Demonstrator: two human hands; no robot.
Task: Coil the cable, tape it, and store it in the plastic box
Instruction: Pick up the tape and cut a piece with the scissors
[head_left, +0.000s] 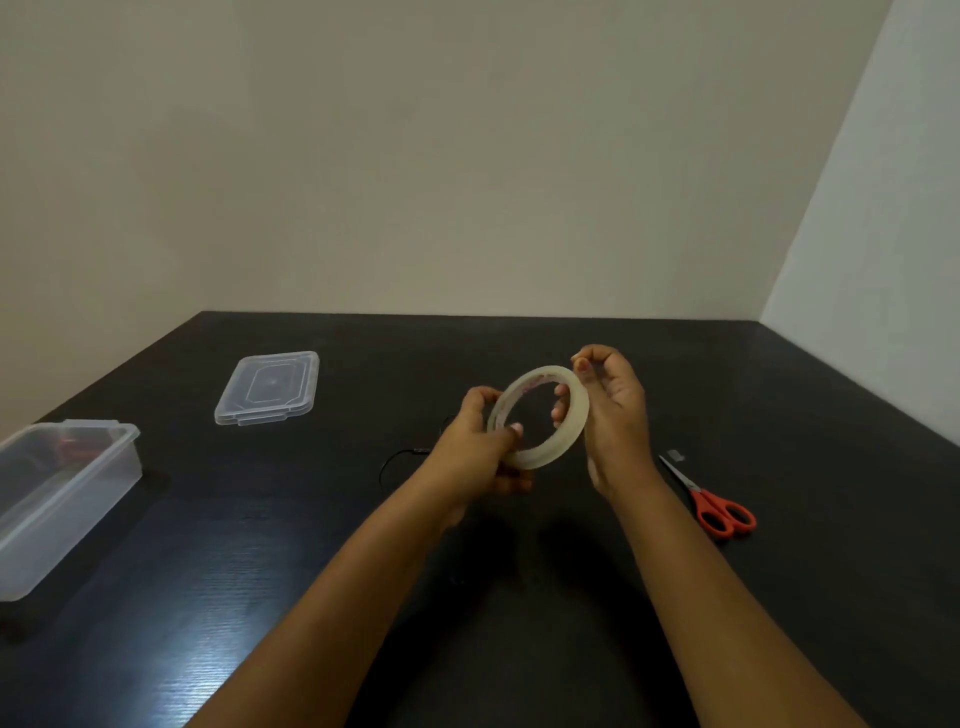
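Open plastic box (62, 499) (lid (267, 387) apart) holds something red.

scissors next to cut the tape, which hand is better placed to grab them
Right. The scissors lie on the table just right of the right hand. The left hand grips the tape roll from the far side and would have to cross over.

table (260, 597) black, faint grain | scissors (719, 512) orange handles | tape roll (566, 441) clear | box (62, 499) translucent
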